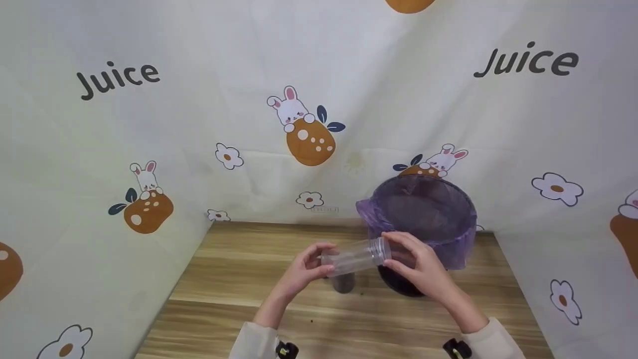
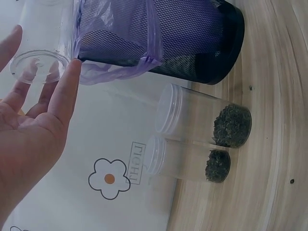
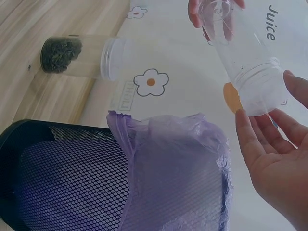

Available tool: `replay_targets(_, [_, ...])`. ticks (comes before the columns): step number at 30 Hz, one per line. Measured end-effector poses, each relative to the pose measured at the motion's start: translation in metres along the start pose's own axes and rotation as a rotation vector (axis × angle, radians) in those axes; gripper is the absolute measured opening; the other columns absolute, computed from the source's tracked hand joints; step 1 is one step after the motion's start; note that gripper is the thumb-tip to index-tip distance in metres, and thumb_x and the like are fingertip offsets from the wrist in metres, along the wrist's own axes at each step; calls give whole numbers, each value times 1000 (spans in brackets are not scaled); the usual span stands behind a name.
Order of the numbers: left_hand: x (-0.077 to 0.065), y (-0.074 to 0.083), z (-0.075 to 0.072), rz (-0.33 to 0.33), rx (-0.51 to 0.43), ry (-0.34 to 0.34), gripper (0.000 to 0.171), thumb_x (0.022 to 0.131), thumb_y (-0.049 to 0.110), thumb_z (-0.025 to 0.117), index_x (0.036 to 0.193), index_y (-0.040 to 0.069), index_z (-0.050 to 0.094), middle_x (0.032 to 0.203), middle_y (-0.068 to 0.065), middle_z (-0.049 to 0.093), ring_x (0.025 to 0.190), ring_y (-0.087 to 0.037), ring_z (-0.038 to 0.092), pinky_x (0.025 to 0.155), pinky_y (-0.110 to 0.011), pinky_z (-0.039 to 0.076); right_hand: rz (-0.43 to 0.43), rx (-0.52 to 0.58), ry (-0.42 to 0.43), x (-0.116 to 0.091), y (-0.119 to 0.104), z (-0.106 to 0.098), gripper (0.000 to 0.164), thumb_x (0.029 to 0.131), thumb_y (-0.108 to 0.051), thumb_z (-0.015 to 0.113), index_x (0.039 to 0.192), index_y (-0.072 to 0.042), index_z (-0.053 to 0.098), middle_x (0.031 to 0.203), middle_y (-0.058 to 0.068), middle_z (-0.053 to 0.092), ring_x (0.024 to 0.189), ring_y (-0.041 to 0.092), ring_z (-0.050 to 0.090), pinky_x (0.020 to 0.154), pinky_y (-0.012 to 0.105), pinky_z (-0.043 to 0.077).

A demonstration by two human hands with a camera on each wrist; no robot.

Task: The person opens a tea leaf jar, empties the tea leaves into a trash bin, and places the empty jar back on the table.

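A clear plastic jar (image 1: 350,259) with no visible contents but a few specks is held up between both hands, tilted in the head view. My left hand (image 1: 304,269) grips its base end, thumb on one side and fingers on the other. At the other end my right hand (image 1: 421,264) pinches the clear lid (image 3: 262,91), which sits on the jar's mouth. Two lidded jars with dark dried leaves stand on the table, a wider jar (image 2: 207,118) and a narrower jar (image 2: 190,159). From the head view they are mostly hidden below the held jar.
Just beyond the right hand stands a black mesh bin (image 2: 211,43) lined with a purple bag (image 1: 458,249). The wood-grain table (image 1: 239,284) carries a few dark specks. A printed cloth (image 1: 239,60) hangs behind and at both sides.
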State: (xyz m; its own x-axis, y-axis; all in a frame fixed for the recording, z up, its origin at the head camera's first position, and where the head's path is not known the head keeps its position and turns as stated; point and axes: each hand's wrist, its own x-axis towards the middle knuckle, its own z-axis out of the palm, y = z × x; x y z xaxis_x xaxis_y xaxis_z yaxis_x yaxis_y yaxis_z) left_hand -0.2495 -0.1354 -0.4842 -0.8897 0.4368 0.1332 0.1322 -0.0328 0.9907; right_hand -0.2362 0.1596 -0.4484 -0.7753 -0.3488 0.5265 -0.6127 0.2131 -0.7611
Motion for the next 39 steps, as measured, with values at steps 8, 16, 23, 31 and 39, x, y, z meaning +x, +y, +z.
replay_targets(8, [1,-3,1,-6,7,-7,54,91,6,69,139,-6,46,138,-29,53,110,-16,64,88,-30,57,-21,-1,-14,-1,1,0,47,87,-4,73,133,-1,60,130,19,61,117,3,58,89,41,58])
replay_targets(16, [0,-1,1,4,13,-19,56,90,5,69,139,-7,45,139,-28,52,114,-23,63,92,-32,57,-14,25,-47,-2,1,-1,49,88,-5,72,134,4,57,131,22,59,120,0,56,90,43,57])
replay_targets(23, [0,-3,2,23,16,-19,53,90,6,70,138,-5,48,138,-29,52,115,-24,63,92,-31,57,-14,67,-80,-3,2,-1,49,89,-5,72,134,5,56,131,23,58,120,2,57,92,39,57])
replay_targets(31, [-2,-4,3,19,16,-9,53,89,6,70,137,-2,50,139,-25,53,121,-30,61,97,-35,56,2,87,-108,-3,3,-2,50,89,-6,72,134,4,56,131,24,59,120,4,58,94,35,56])
replay_targets(39, [-3,-2,5,6,4,-6,55,87,6,72,138,0,51,140,-22,52,118,-25,62,99,-38,55,-18,111,-106,-5,6,-2,50,88,-4,72,133,9,55,130,29,58,120,5,60,96,30,56])
